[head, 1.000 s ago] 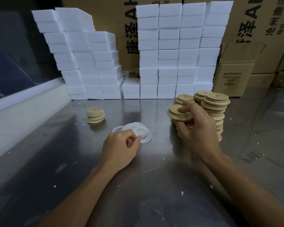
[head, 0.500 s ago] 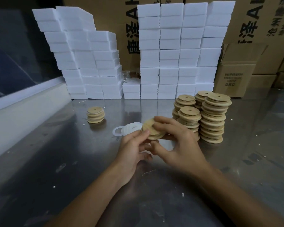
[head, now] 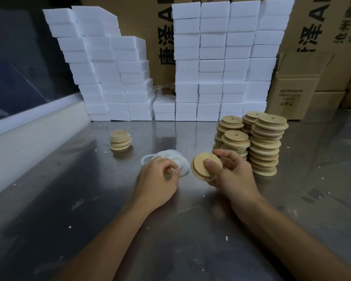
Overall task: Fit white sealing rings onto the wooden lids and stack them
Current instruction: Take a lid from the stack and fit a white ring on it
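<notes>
Ring-pick step: right hand (head: pixel 229 173) grasps a wooden lid (head: pixel 205 166); left hand (head: pixel 158 177) pinches a white sealing ring (head: pixel 177 169) off the pile at 9 o'clock of it. Next: seat ring on lid.

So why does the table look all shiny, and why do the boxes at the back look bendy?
In the head view, the metal table mirrors the light, so pale reflections of the white blocks smear across it. The wide lens curves things near the edges, so the cardboard boxes lean. The right hand with its wooden lid looks sharp; the left hand is a little soft.
</notes>
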Available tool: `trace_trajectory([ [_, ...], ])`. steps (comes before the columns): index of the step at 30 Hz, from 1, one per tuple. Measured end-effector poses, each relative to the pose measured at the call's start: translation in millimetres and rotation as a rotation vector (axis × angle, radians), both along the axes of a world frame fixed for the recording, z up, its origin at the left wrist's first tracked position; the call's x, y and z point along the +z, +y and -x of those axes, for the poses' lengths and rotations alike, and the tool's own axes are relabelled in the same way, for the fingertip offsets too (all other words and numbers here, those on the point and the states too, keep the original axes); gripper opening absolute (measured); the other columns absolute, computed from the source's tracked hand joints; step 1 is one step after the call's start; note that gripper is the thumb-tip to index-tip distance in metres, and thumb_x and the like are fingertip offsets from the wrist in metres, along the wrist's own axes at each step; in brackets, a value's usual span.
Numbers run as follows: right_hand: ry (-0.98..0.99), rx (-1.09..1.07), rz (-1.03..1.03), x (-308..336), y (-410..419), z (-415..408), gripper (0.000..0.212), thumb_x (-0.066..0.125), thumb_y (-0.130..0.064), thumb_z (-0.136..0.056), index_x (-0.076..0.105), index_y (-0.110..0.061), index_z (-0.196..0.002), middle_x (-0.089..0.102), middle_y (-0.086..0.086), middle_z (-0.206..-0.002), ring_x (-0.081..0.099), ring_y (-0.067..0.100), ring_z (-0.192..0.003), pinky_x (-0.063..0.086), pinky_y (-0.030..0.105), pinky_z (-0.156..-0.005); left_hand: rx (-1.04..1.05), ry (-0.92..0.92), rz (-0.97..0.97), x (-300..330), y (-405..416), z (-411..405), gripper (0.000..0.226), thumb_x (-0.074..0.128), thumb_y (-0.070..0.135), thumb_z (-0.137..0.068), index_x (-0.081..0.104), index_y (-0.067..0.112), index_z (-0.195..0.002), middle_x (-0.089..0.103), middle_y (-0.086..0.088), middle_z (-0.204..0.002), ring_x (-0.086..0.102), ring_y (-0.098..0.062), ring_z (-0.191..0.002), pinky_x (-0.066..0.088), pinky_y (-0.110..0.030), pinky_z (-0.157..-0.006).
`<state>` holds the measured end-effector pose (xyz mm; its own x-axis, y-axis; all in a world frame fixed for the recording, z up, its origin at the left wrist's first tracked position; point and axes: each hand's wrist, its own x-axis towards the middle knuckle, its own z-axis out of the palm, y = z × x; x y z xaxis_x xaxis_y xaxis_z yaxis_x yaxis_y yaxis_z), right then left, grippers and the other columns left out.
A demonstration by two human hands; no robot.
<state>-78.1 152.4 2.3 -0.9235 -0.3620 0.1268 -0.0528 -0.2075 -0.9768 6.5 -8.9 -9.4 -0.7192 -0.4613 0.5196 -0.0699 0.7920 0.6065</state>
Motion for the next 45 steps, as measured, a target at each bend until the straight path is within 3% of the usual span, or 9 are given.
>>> trace_trajectory([
  [2, -0.023, -0.017, 0.004, -1, 1, 2, 0.025, 0.073, -0.012, -0.087, 0.063, -0.022, -0.108, 0.069, 0.01, -0.107, 0.067, 0.016, -0.082, 0.05, 0.018, -0.053, 0.071, -0.152, 0.12, -3, -8, 3, 0.02, 0.069, 0.025, -0.085, 0.074, 0.021, -0.103, 0.062, 0.003, -0.1, 0.058, -0.018, -0.092, 0.047, -0.031, -0.079],
  [4, -0.035, -0.029, 0.01, -2, 1, 3, 0.025, 0.073, -0.012, -0.086, 0.064, -0.019, -0.108, 0.07, 0.009, -0.104, 0.066, 0.013, -0.078, 0.049, 0.017, -0.052, 0.078, -0.19, 0.189, -3, -10, 4, 0.018, 0.067, 0.028, -0.087, 0.076, 0.026, -0.102, 0.06, 0.002, -0.1, 0.057, -0.022, -0.095, 0.046, -0.032, -0.075],
  [13, -0.033, -0.06, 0.015, 0, 4, 6, 0.025, 0.076, -0.013, -0.085, 0.065, -0.023, -0.105, 0.071, 0.006, -0.102, 0.067, 0.016, -0.082, 0.05, 0.017, -0.051, 0.093, -0.173, 0.303, 2, -5, 1, 0.011, 0.064, 0.026, -0.091, 0.075, 0.023, -0.088, 0.062, 0.005, -0.095, 0.056, -0.018, -0.089, 0.043, -0.031, -0.067],
  [24, -0.014, -0.077, 0.016, -1, 3, 6, 0.023, 0.075, -0.012, -0.085, 0.065, -0.024, -0.101, 0.071, 0.004, -0.096, 0.066, 0.013, -0.076, 0.049, 0.018, -0.05, 0.087, 0.002, 0.318, 6, -4, 0, 0.006, 0.05, 0.01, -0.096, 0.051, 0.009, -0.091, 0.045, -0.004, -0.107, 0.05, -0.023, -0.088, 0.035, -0.033, -0.063],
  [28, -0.009, -0.061, 0.016, -2, 4, 5, 0.022, 0.074, -0.013, -0.086, 0.064, -0.025, -0.1, 0.071, 0.004, -0.097, 0.066, 0.013, -0.076, 0.05, 0.019, -0.05, 0.029, 0.184, 0.163, 9, -2, -2, 0.014, 0.051, 0.009, -0.094, 0.047, 0.019, -0.085, 0.049, 0.007, -0.108, 0.047, -0.011, -0.077, 0.033, -0.025, -0.065],
  [31, 0.007, -0.016, 0.014, -2, 5, 4, 0.021, 0.071, -0.013, -0.089, 0.063, -0.027, -0.103, 0.07, 0.004, -0.1, 0.066, 0.006, -0.07, 0.05, 0.021, -0.051, -0.088, 0.263, -0.192, 11, 3, -2, 0.03, 0.05, 0.009, -0.095, 0.044, 0.031, -0.075, 0.061, 0.007, -0.079, 0.048, -0.01, -0.061, 0.038, -0.028, -0.061],
  [35, 0.025, 0.012, 0.022, -2, 3, 0, 0.015, 0.067, -0.01, -0.092, 0.065, -0.022, -0.101, 0.068, 0.006, -0.1, 0.064, -0.001, -0.061, 0.051, 0.022, -0.049, -0.201, 0.272, -0.611, 13, 5, -4, 0.023, 0.058, 0.02, -0.094, 0.05, 0.029, -0.075, 0.053, 0.009, -0.056, 0.043, -0.006, -0.049, 0.037, -0.029, -0.049],
  [41, 0.024, 0.02, -0.013, -1, 4, 0, 0.008, 0.067, -0.014, -0.092, 0.072, -0.019, -0.092, 0.068, 0.006, -0.097, 0.067, 0.008, -0.071, 0.055, 0.023, -0.056, -0.24, 0.279, -0.519, 19, 10, -7, 0.029, 0.044, 0.018, -0.103, 0.063, 0.021, -0.082, 0.054, -0.002, -0.066, 0.038, -0.009, -0.043, 0.032, -0.025, -0.043],
  [45, 0.055, 0.042, 0.001, 2, 3, -2, 0.013, 0.072, -0.036, -0.087, 0.075, -0.023, -0.09, 0.071, 0.0, -0.092, 0.07, 0.013, -0.08, 0.057, 0.026, -0.062, -0.385, 0.192, -0.603, 27, 15, -12, 0.031, 0.039, 0.034, -0.102, 0.059, 0.017, -0.085, 0.048, -0.002, -0.052, 0.036, -0.006, -0.038, 0.03, -0.019, -0.039],
])
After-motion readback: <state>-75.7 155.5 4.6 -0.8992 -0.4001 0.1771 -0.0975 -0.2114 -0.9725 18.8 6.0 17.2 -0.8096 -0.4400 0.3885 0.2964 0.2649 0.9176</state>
